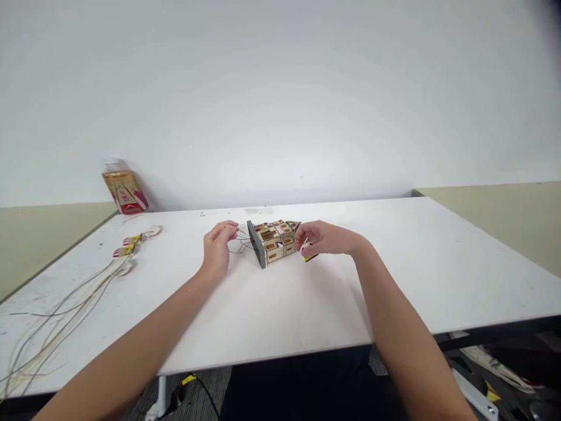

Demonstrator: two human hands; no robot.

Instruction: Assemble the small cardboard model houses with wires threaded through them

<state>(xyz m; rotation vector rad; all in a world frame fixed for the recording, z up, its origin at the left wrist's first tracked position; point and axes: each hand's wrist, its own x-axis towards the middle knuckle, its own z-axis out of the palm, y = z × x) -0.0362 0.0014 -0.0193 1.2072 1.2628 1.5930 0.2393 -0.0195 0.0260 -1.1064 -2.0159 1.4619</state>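
A small model house [280,245] with printed walls and windows lies on its side on the white table, its grey base [256,244] turned to the left. Several thin dark wires [243,240] stick out from the base. My left hand [219,242] is closed in a pinch on a wire end just left of the base. At the roof end, my right hand [322,237] has its fingers closed on a small red, white and yellow piece [308,251]. A thin wire runs from this piece along the house. The right fingertips partly hide the roof.
On the left of the white table [272,316] lie small yellow and red-white pieces [127,245] with long loose wires [74,310]. A bottle [125,188] with a white cap leans by the wall at the back left. The table's front edge is close to my body.
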